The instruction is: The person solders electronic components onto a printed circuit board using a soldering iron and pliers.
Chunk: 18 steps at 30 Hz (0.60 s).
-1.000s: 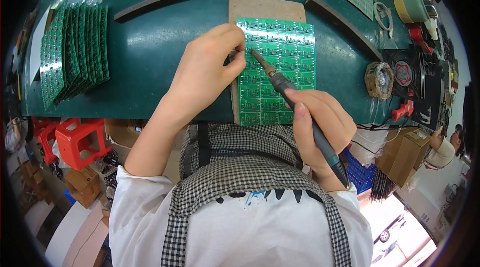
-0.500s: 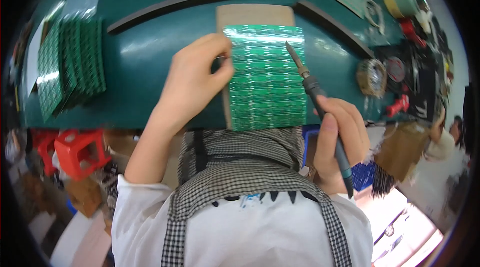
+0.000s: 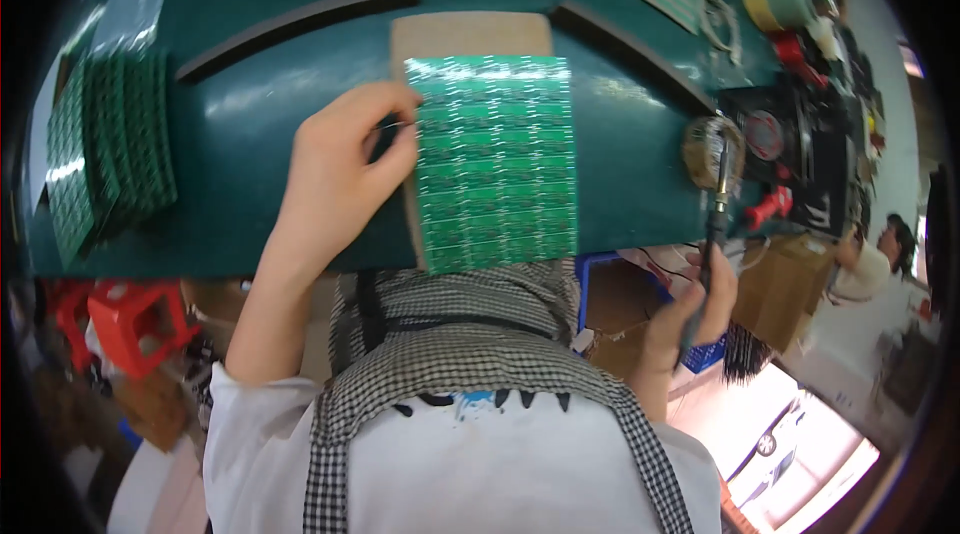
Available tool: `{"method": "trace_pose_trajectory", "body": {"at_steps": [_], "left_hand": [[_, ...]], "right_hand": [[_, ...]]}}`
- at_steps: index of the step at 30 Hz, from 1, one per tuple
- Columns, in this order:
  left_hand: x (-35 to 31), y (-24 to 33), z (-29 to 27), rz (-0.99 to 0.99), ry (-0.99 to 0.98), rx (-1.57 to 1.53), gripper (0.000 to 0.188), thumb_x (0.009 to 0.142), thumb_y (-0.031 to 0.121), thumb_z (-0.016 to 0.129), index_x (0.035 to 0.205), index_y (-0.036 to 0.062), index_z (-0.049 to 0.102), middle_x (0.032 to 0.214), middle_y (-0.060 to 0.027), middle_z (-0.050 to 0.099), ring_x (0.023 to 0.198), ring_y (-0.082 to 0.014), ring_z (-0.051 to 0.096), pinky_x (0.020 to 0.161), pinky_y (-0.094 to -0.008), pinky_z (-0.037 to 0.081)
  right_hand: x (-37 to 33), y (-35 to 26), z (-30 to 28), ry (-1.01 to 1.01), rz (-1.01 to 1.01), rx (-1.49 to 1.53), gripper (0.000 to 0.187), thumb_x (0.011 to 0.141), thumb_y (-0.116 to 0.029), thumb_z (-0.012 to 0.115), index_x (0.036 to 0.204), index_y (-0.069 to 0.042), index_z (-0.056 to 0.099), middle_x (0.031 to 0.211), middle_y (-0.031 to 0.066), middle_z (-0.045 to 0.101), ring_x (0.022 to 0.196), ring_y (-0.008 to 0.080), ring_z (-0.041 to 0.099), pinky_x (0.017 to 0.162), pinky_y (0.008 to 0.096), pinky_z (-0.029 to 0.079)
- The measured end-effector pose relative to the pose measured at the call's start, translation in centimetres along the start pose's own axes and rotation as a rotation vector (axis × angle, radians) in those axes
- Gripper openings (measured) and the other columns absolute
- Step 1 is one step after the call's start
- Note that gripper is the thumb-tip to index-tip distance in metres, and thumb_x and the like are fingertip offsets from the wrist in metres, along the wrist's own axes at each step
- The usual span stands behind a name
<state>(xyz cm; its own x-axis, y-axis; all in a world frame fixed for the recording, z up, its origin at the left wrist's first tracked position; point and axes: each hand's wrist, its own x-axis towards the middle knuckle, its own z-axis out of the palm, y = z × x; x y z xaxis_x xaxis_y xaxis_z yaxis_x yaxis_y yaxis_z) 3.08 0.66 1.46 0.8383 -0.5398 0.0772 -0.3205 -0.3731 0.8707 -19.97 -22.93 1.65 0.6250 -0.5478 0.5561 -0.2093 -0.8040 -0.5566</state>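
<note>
My right hand (image 3: 665,336) grips the soldering iron (image 3: 716,224), tip over the tan round pot (image 3: 697,156); the green board panel (image 3: 495,166) lies left, long axis near-to-far; my curled left hand (image 3: 340,159) is nearer, at its left edge; whether it pinches anything, I cannot tell.

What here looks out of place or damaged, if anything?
Nothing looks spilled or plainly broken, though blur hides fine detail. One slightly odd thing: the green panel sits off-centre on its tan board, which shows at the far end and left, while the panel juts past it on the right.
</note>
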Motion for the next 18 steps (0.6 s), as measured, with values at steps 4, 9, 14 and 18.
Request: {"method": "trace_pose_trajectory", "body": {"at_steps": [4, 9, 14, 18], "left_hand": [[-0.4, 0.0, -0.3, -0.006, 0.011, 0.01, 0.013, 0.077, 0.003, 0.06, 0.088, 0.0007, 0.056, 0.088, -0.0086, 0.063, 0.066, -0.019, 0.055, 0.059, -0.0274, 0.045], [-0.6, -1.0, 0.4, 0.071, 0.061, 0.055, 0.011, 0.075, 0.0, 0.062, 0.085, 0.0005, 0.058, 0.099, -0.0045, 0.066, 0.052, -0.0071, 0.035, 0.049, -0.0209, 0.034], [-0.5, -0.9, -0.1, 0.107, 0.023, 0.079, 0.01, 0.075, 0.0, 0.063, 0.085, 0.0005, 0.058, 0.1, -0.0056, 0.065, 0.051, -0.0089, 0.038, 0.049, -0.0219, 0.036], [-0.3, -0.6, 0.0, 0.1, 0.02, 0.083, 0.009, 0.076, 0.0, 0.062, 0.084, 0.0004, 0.058, 0.099, -0.0052, 0.065, 0.052, -0.0094, 0.04, 0.049, -0.0224, 0.036]], "right_hand": [[2.9, -4.8, 2.1, -0.246, -0.233, 0.372, 0.032, 0.091, -0.025, 0.054, 0.094, 0.004, 0.066, 0.081, 0.0179, 0.064, 0.069, 0.0255, 0.062, 0.061, 0.0305, 0.05], [5.0, -7.8, 6.0, -0.444, -0.236, 0.473, 0.015, 0.076, -0.002, 0.06, 0.088, 0.005, 0.067, 0.075, 0.0157, 0.064, 0.061, 0.0241, 0.063, 0.054, 0.0287, 0.05], [5.5, -8.9, 7.1, -0.511, -0.24, 0.458, 0.016, 0.073, 0.002, 0.061, 0.088, 0.005, 0.067, 0.074, 0.0148, 0.065, 0.06, 0.0224, 0.064, 0.053, 0.0278, 0.051], [5.5, -9.1, 7.4, -0.524, -0.247, 0.436, 0.016, 0.073, 0.002, 0.062, 0.089, 0.004, 0.067, 0.074, 0.0144, 0.065, 0.059, 0.0221, 0.063, 0.052, 0.0273, 0.05]]}}
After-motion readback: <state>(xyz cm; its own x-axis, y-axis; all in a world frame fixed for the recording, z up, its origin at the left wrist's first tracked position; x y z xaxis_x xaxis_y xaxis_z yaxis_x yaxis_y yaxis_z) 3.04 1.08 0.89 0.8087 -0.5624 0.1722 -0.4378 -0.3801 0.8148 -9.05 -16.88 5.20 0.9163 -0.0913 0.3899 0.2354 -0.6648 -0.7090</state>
